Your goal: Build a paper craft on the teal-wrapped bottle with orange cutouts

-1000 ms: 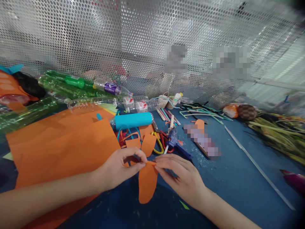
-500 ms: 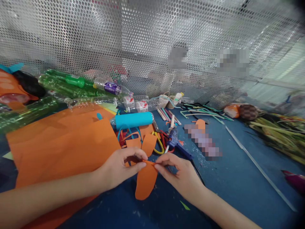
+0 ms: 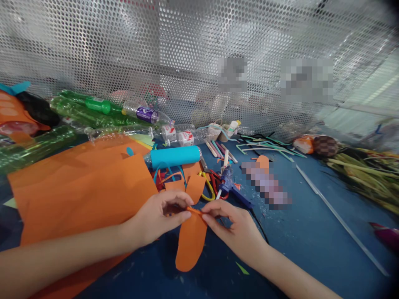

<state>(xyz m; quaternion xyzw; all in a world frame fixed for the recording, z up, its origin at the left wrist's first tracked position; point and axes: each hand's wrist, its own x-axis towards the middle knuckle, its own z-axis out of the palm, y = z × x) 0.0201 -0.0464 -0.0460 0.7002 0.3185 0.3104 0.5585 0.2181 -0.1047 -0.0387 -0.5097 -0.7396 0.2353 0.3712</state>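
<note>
Between my hands is a rounded orange paper cutout (image 3: pixel 190 245), its long end hanging down and its upper edge folded over. My left hand (image 3: pixel 165 214) pinches the left end of that fold between thumb and fingers. At the right end, my right hand (image 3: pixel 229 220) pinches it the same way. Just beyond lie more orange paper scraps (image 3: pixel 195 187), yellow-handled scissors (image 3: pixel 207 189) and a blue glue gun (image 3: pixel 231 187). A bottle wrapped in bright blue paper (image 3: pixel 175 157) lies behind them.
Large orange sheets (image 3: pixel 84 195) cover the left of the blue table. Plastic bottles (image 3: pixel 90 110) lie along the perforated metal screen (image 3: pixel 187 50). Glue sticks (image 3: pixel 218 150), straws (image 3: pixel 264 147), a long clear stick (image 3: pixel 336 216) and dried leaves (image 3: pixel 368 178) are to the right.
The hanging end of the orange cutout has swung slightly lower and towards me. Both hands keep their pinch on the fold and have barely moved.
</note>
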